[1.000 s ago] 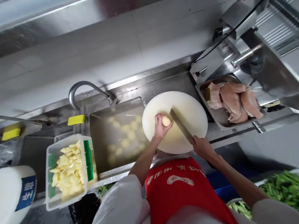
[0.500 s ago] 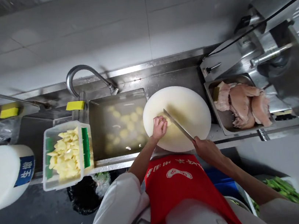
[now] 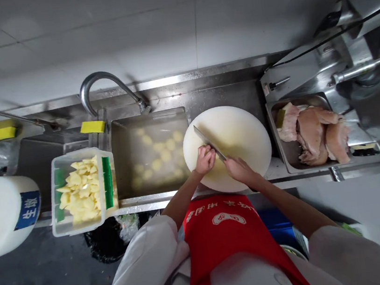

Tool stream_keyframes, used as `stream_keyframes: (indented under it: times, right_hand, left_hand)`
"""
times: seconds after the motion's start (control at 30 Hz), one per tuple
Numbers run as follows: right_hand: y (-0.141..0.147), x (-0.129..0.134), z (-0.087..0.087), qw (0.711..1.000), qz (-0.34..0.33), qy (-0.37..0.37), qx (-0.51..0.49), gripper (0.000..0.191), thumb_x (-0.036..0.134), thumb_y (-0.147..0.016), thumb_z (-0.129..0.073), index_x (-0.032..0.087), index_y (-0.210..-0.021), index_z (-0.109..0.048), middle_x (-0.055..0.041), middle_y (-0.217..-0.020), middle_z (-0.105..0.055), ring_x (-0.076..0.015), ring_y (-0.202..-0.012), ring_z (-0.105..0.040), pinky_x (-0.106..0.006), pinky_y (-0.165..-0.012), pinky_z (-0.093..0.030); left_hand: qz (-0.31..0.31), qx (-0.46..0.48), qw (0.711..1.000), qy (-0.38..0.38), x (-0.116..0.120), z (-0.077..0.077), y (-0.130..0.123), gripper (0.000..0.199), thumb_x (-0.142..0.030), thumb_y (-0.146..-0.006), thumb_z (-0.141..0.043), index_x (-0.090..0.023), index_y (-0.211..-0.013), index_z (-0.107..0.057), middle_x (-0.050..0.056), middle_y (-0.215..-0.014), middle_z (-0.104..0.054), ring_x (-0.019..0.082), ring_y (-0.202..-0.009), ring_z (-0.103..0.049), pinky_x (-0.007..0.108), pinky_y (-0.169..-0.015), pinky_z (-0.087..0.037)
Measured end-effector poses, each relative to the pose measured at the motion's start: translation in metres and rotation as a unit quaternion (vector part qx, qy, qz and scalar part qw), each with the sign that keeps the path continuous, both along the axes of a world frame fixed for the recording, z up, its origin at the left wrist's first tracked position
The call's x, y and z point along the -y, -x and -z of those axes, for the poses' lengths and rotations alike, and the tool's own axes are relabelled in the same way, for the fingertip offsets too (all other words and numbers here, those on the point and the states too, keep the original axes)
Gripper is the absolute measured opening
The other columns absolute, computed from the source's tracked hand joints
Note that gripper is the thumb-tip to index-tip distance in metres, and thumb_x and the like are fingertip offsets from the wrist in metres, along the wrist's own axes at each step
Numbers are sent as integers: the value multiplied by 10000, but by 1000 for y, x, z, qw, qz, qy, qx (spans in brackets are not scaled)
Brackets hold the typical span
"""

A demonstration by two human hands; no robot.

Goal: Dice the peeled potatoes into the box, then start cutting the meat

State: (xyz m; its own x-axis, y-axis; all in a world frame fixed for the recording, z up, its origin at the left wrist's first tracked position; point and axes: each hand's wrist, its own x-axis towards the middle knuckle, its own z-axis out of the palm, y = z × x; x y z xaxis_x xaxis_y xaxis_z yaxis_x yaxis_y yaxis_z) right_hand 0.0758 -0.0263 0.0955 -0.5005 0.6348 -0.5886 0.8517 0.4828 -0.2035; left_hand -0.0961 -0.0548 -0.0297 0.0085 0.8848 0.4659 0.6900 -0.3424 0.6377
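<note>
Steel counter runs under a tiled wall. Left hand (image 3: 205, 159) curls down on a potato, mostly hidden beneath it, on the round white board (image 3: 241, 128); right hand (image 3: 237, 171) grips the cleaver (image 3: 208, 142) against it. Peeled potatoes soak in the sink (image 3: 152, 155); cut pieces fill the tub (image 3: 82, 193).

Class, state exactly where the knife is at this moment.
In the head view, the knife lies across the left part of the round white cutting board, gripped by the right hand, blade beside the left hand.
</note>
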Motion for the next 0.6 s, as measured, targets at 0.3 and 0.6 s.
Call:
stream_keyframes:
  times: [0.3,0.6]
  right_hand:
    - [2,4,18,1000,26,-6,-3,357,251,-1062,-279,102,-1153,-590,-159,-1015,-722,-216,-934,-698,-268,-740,-414]
    - [-91,60,-6,990,141,-16,-28,307,292,-1058,-323,160,-997,-593,-76,-770,-706,-193,-715,-672,-281,-623,-292]
  left_hand:
    - [-26,5,998,52,0,2,1,257,-303,-1008,-436,-178,-992,-660,140,-1106,-594,249,-1074,-508,475,-954,-461]
    - [16,-42,997,59,-15,1,-16,220,-309,-999,-496,-198,-995,-687,119,-1112,-614,253,-1113,-493,469,-989,-452]
